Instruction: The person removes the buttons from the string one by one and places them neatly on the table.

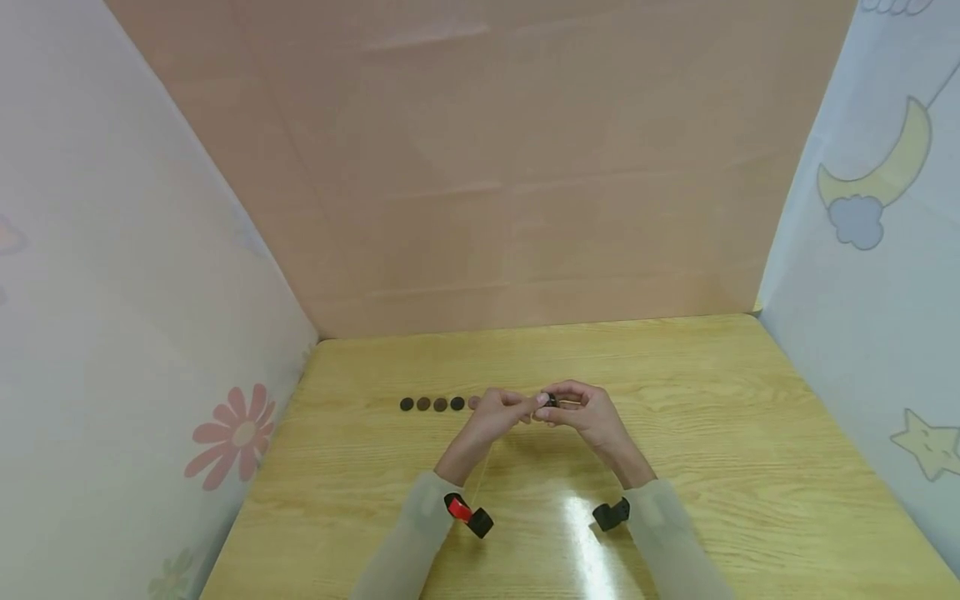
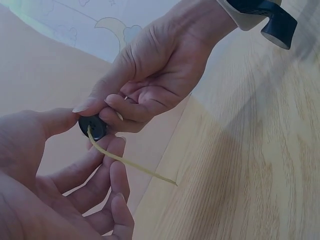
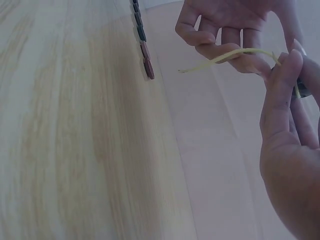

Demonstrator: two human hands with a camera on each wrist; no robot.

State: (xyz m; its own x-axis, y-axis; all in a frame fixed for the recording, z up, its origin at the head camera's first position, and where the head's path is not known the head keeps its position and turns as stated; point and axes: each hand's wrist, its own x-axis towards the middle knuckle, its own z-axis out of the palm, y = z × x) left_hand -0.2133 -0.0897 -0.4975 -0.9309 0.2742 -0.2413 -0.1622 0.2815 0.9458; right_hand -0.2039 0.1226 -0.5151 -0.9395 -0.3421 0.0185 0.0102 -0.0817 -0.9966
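Over the table, both hands meet at one dark round button [image 1: 551, 401]. My left hand [image 1: 495, 414] pinches its edge between thumb and fingers. From the other side my right hand [image 1: 592, 415] grips the same button with thumb and fingertips. In the left wrist view the button [image 2: 93, 128] shows small holes, and a yellow cord [image 2: 135, 165] comes out of one, its end hanging loose. The right wrist view shows the cord [image 3: 225, 56] in front of the left fingers, while the button [image 3: 303, 89] is mostly covered by the fingers.
To the left of the hands, a row of dark and brown buttons [image 1: 440, 405] lies on the wooden table [image 1: 337, 483]. A plain tan panel [image 1: 525, 167] stands behind, with patterned panels at both sides. Each wrist wears a black strapped device.
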